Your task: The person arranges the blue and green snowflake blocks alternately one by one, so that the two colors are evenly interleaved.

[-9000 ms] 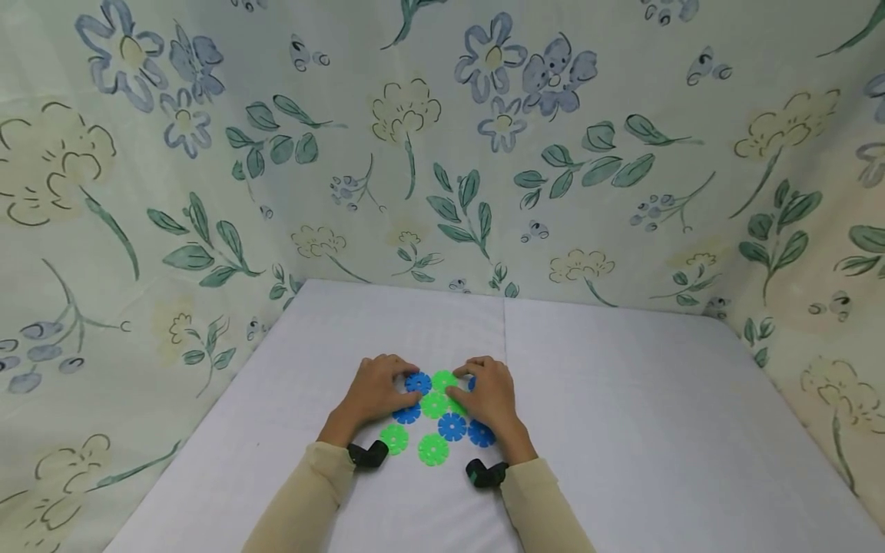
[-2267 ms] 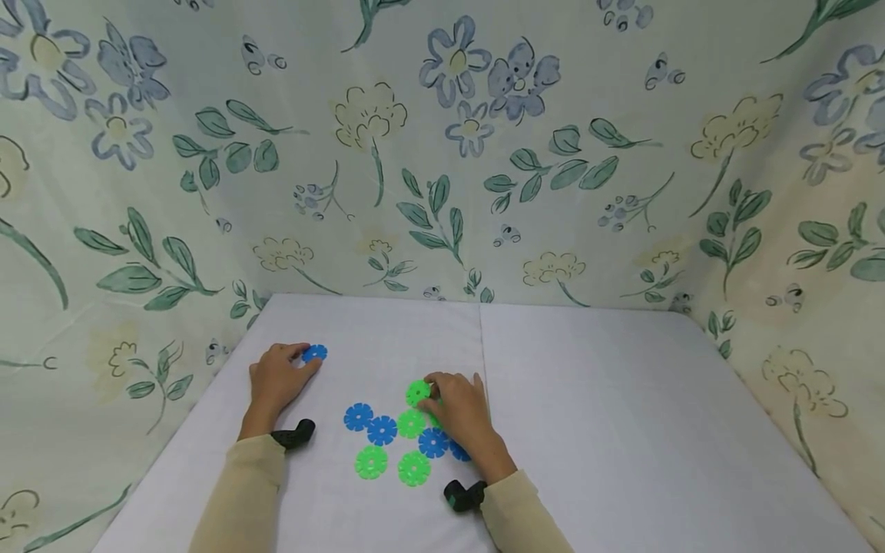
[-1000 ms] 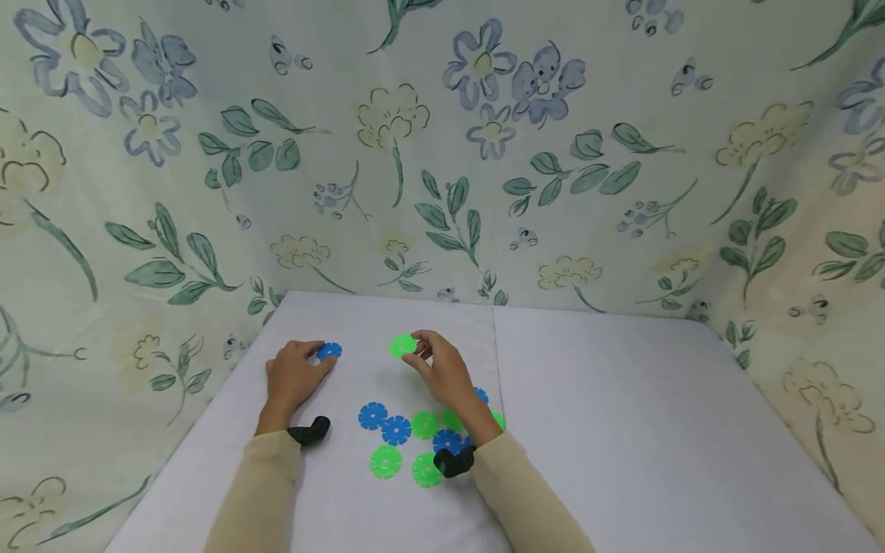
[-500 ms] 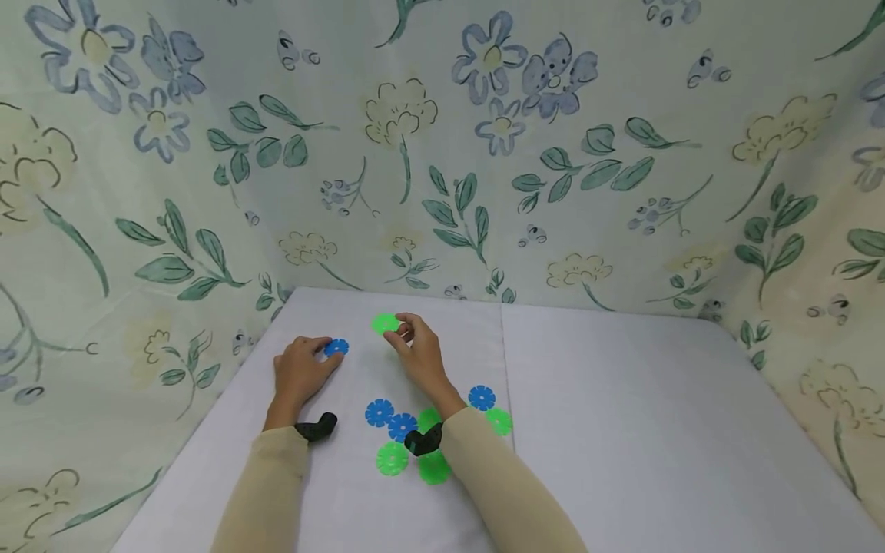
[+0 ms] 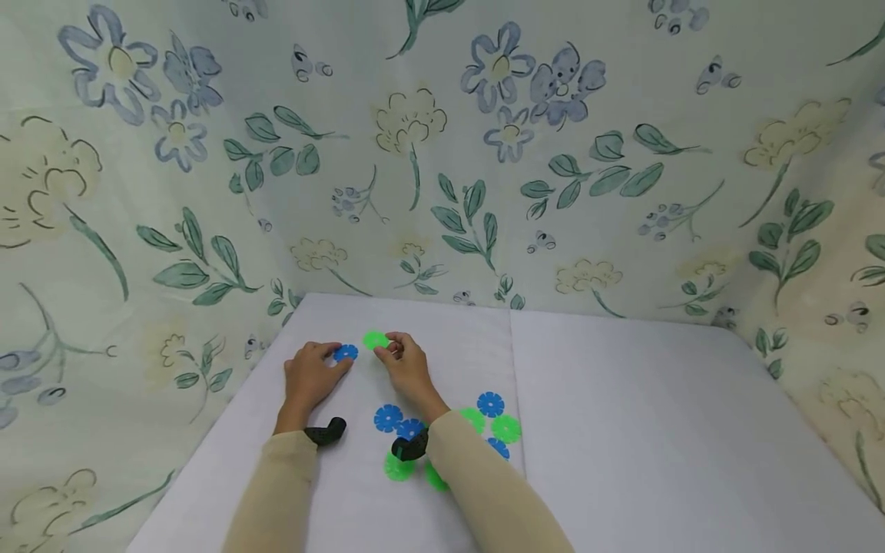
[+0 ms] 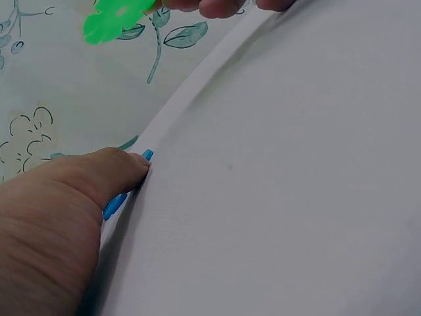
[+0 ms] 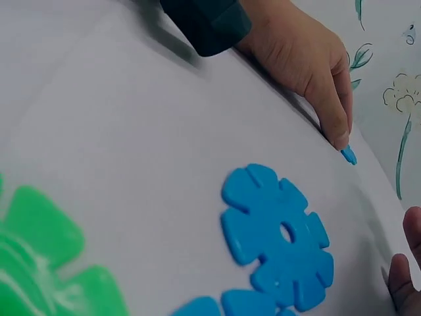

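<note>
Near the table's far left, my left hand [image 5: 309,378] holds a blue snowflake-shaped building disc [image 5: 347,352] down on the white cloth. Its thumb lies along the disc's edge in the left wrist view, where only slivers of blue show. My right hand [image 5: 409,372] pinches a green snowflake disc [image 5: 374,340] between thumb and fingers, raised above the cloth just right of the blue one. A small gap separates the two discs. In the left wrist view the held green disc [image 6: 118,16] appears at the top; the right wrist view does not show it.
Nearer the person lie several loose discs, among them a blue disc [image 5: 388,418], another blue disc [image 5: 491,404], a green disc [image 5: 507,428] and a lower green disc [image 5: 399,467]. My right forearm covers part of this group. Floral curtains [image 5: 470,153] hang behind the table.
Both hands were over the group earlier. The left took a blue disc to the far left; the right then picked up a green disc and brought it forward and left, close to the blue one.
</note>
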The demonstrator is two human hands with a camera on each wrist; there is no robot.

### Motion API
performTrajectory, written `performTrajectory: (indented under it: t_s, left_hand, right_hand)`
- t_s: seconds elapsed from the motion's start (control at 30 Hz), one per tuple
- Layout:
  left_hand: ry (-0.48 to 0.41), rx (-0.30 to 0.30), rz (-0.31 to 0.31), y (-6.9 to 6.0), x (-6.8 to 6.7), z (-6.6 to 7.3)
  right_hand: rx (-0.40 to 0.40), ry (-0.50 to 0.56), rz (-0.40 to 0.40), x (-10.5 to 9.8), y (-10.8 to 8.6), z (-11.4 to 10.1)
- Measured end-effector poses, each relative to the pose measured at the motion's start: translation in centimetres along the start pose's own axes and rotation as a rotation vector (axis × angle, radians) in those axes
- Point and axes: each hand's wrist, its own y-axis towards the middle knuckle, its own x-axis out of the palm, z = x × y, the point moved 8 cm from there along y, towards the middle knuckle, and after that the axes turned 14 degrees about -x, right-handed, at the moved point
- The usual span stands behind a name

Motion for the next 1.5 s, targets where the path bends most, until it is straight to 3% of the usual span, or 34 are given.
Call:
performTrajectory:
  t_s: [0.13,0.37,0.73,1.2,1.5]
  left_hand:
    - [-0.001,0.007,0.002,0.0,0.3,0.5]
    - [0.017,0.023,0.008,-0.1,0.3,0.7]
    - [0.015,0.037,0.023,0.1,-0.3,1.4]
    - [0.023,0.01,0.005,0.2,-0.3,0.8]
    - [0.025,-0.008,0.003,-0.1,-0.2,0.2]
  right_hand:
    - [0.019,-0.046,-0.027,0.2,0.1,0.6]
    - [0.067,-0.266,-0.084,0.9,-0.2,1.4]
    - [0.05,-0.434,-0.095,1.0,0.7,1.1]
    - [0.083,-0.526,-0.164,2.2,1.1,1.2]
    - [0.038,-0.631,-0.177,2.9,0.7,0.7]
